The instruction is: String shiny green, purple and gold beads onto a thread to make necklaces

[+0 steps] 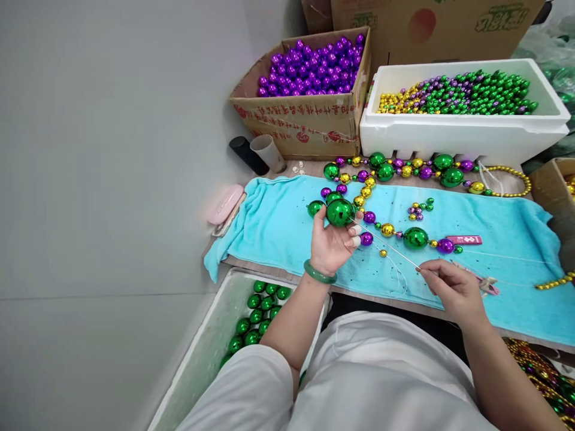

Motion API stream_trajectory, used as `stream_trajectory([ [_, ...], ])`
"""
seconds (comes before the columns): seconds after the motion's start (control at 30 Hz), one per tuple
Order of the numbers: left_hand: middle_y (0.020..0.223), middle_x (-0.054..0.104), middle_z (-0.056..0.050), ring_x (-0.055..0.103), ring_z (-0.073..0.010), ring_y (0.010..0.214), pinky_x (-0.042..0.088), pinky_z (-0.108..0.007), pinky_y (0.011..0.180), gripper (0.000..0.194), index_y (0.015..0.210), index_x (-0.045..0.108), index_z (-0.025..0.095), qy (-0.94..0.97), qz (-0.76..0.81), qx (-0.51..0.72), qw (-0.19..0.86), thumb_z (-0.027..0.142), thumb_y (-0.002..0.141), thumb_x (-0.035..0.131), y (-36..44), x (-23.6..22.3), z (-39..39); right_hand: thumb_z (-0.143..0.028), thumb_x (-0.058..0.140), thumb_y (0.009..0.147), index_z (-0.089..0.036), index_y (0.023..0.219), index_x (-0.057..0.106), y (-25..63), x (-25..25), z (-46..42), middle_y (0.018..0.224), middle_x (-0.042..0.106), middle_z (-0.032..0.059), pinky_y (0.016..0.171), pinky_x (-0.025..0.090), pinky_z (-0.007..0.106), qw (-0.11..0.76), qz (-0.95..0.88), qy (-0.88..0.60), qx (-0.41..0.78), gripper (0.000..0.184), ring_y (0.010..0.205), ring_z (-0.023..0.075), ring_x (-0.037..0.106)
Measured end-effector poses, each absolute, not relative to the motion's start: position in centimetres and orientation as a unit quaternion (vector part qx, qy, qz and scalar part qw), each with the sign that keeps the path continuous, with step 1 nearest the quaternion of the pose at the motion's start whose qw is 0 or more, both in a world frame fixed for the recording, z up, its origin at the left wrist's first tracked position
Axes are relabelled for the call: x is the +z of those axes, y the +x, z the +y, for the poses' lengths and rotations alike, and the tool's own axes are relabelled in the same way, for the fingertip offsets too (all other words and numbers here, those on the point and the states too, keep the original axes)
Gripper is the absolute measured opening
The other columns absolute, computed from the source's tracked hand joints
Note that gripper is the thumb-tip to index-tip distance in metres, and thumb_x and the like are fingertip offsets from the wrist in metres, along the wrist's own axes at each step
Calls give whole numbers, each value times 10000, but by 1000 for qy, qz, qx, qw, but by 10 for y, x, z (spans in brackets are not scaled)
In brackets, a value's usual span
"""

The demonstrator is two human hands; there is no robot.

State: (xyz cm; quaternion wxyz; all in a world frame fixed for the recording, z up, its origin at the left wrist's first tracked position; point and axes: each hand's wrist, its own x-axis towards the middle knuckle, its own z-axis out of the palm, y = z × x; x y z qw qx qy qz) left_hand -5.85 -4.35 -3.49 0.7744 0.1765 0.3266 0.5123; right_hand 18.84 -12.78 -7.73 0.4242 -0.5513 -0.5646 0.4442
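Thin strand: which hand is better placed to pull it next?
Probably the right hand: it pinches the thin strand, while the left hand holds the big green bead.

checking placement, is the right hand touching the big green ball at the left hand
Apart: head view shows a clear gap between the right hand, pinching a thin wire, and the big green ball.

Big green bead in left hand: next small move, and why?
Probably steady the big green bead with the left hand and ease the thin strand along with the right hand: it runs straight from the bead to the right fingers. The bead's hole isn't visible.
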Motion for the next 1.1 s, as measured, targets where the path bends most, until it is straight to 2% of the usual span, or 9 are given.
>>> stream_trajectory([
  [0.23,989,664,-114,445,-89,560,274,-210,404,545,910,634,165,184,321,514,774,632,845,361,-56,-35,-43,-327,600,839,-176,806,674,190,-78,-127,569,471,-17,466,298,237,417,-569,-547,451,171,509,91,376],
  [0.4,983,678,-115,543,-96,608,354,-191,447,466,1002,589,157,256,306,533,746,567,780,585,-43,-41,-53,-353,610,833,-172,820,672,187,-84,-123,587,495,-12,466,308,236,415,-548,-554,470,191,511,88,387],
  [0.53,974,677,-81,592,-121,593,377,-204,451,616,1187,472,221,334,334,521,711,538,710,699,-30,-46,-61,-381,617,829,-171,840,666,178,-92,-118,574,488,-18,477,343,235,433,-524,-539,497,216,515,92,420],
  [0.67,963,655,-61,601,-118,602,382,-203,467,600,1179,471,222,401,364,458,705,510,712,715,-15,-52,-66,-383,623,825,-174,826,645,168,-95,-114,548,495,-28,471,372,223,454,-497,-519,527,210,495,89,449],
  [0.77,1069,637,-87,624,-154,787,450,-223,598,607,1207,504,205,491,351,397,692,442,703,746,-4,-54,-70,-384,630,816,-180,750,600,165,-95,-111,535,528,-27,439,361,207,482,-467,-504,544,217,466,83,456],
  [0.9,1348,509,-108,591,-173,916,467,-240,666,853,1380,412,267,652,354,276,611,379,633,809,-7,-46,-58,-388,653,796,-181,734,588,177,-100,-106,520,562,-21,416,350,203,533,-425,-485,547,225,444,86,465],
  [0.97,1330,529,-95,596,-151,861,476,-261,695,732,1354,462,277,726,372,223,534,372,694,763,-14,-41,-40,-374,668,788,-182,761,599,191,-103,-106,533,580,-16,423,362,207,559,-404,-486,537,206,458,94,487],
  [1.03,1187,616,-82,604,-154,849,476,-305,789,421,1196,608,225,778,412,205,428,355,799,660,-19,-38,-20,-349,687,778,-179,763,608,205,-104,-108,543,589,-12,432,371,210,580,-383,-492,524,188,466,97,498],
  [1.1,1047,663,-80,610,-178,886,462,-340,854,251,1033,678,176,807,452,197,326,327,862,576,-17,-37,-7,-324,707,761,-173,757,623,217,-104,-110,543,593,-6,424,367,208,598,-362,-499,512,173,463,98,503],
])
